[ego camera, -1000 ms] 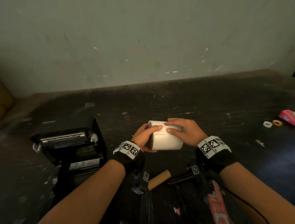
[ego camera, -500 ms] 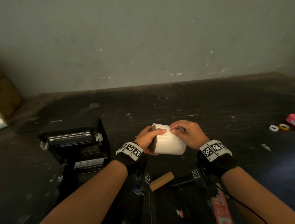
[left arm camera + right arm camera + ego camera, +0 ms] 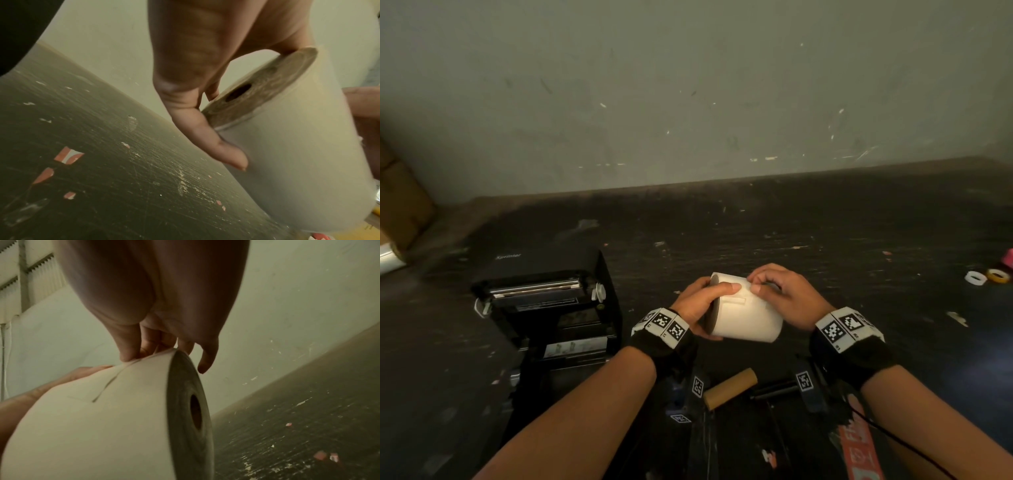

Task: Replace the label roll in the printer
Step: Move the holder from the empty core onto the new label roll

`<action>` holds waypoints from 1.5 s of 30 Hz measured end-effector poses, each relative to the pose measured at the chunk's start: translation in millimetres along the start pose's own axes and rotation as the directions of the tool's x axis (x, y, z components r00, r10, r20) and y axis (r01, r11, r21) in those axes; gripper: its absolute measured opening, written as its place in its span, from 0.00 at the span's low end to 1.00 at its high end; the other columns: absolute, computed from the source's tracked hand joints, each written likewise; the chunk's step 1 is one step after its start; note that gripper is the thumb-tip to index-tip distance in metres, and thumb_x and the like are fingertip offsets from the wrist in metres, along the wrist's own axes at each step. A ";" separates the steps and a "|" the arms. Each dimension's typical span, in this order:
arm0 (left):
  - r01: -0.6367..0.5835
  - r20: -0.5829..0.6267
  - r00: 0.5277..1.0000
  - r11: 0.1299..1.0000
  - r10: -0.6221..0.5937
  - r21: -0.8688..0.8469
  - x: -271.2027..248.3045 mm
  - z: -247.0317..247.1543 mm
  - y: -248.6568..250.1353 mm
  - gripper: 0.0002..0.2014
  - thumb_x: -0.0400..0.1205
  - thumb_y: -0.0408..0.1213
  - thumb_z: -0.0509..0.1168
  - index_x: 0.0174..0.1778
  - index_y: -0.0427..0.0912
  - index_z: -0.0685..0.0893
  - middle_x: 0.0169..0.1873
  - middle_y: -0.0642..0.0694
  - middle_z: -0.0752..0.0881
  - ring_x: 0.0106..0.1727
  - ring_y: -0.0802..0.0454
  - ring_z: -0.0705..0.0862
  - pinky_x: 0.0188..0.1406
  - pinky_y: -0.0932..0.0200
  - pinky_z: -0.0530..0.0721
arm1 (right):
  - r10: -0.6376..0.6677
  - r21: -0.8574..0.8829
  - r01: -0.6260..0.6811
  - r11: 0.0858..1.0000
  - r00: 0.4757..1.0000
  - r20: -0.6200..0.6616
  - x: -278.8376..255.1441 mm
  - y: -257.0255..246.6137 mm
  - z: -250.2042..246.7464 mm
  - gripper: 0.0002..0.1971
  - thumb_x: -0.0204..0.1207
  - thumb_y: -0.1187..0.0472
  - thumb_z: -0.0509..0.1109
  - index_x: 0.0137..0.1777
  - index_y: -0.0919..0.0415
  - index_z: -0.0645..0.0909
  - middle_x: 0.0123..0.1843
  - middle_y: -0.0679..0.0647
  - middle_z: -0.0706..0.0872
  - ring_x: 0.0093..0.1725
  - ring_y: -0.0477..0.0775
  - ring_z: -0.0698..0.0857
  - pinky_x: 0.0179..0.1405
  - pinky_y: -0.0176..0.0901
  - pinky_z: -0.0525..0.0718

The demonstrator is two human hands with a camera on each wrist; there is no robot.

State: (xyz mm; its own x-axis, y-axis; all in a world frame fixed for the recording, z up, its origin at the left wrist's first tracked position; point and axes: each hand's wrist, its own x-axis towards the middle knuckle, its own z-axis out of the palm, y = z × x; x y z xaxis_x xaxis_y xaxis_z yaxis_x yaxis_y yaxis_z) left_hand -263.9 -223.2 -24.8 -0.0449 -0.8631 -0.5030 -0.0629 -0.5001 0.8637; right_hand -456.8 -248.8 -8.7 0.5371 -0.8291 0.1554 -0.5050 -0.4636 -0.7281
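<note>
A full white label roll (image 3: 748,317) is held above the dark table, its axis roughly left to right. My left hand (image 3: 703,303) grips the roll's left end (image 3: 263,91), thumb lying across the top. My right hand (image 3: 782,294) curls over the roll's far right top, and its fingertips (image 3: 131,356) pinch the loose paper edge (image 3: 115,378). The black printer (image 3: 551,301) stands open at the left, lid up, apart from both hands. An empty brown cardboard core (image 3: 729,389) lies on the table below the roll.
A black spindle bar (image 3: 774,390) lies beside the core. Small tape rings (image 3: 976,277) and a pink object (image 3: 1008,257) sit at the far right. A cardboard box (image 3: 397,205) stands at the far left by the wall. Paper scraps dot the table.
The roll's right end has tipped down a little. My right fingers have curled from lying flat on top to pinching at the paper edge. The camera view has shifted slightly left.
</note>
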 end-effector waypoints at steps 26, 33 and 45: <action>0.098 -0.038 0.994 0.994 -0.100 -0.049 25.1 -22.6 -20.0 0.28 0.70 0.51 0.73 0.66 0.54 0.73 0.63 0.40 0.77 0.61 0.37 0.79 0.46 0.37 0.85 | 0.274 0.258 -0.227 0.939 0.947 -0.165 -22.7 50.6 -30.4 0.06 0.80 0.61 0.62 0.45 0.56 0.80 0.43 0.52 0.85 0.44 0.48 0.83 0.48 0.42 0.78; 0.145 -0.106 0.985 0.988 -0.139 0.052 38.2 -17.3 -35.9 0.28 0.70 0.49 0.74 0.65 0.52 0.72 0.61 0.43 0.75 0.58 0.40 0.77 0.40 0.42 0.84 | 0.483 -0.127 -0.479 0.869 0.875 0.006 -3.6 101.0 -10.4 0.08 0.73 0.63 0.72 0.48 0.54 0.78 0.46 0.51 0.85 0.49 0.52 0.84 0.54 0.46 0.81; -0.023 -0.165 0.983 0.946 0.080 0.323 52.0 3.5 -52.5 0.40 0.70 0.50 0.74 0.77 0.53 0.64 0.69 0.46 0.75 0.69 0.43 0.76 0.69 0.40 0.76 | 0.669 -0.527 -0.513 0.677 0.728 0.152 8.9 146.8 17.4 0.08 0.71 0.58 0.72 0.44 0.50 0.74 0.58 0.58 0.85 0.55 0.59 0.84 0.54 0.50 0.84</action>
State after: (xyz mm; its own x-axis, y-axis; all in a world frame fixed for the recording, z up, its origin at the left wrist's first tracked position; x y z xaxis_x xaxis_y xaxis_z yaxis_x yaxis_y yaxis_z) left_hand -266.4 -241.5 -96.4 0.1149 -0.9002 -0.4200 -0.3804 -0.4305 0.8186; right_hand -514.5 -318.8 -125.8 0.1553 -0.8661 -0.4752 -0.9738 -0.0532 -0.2212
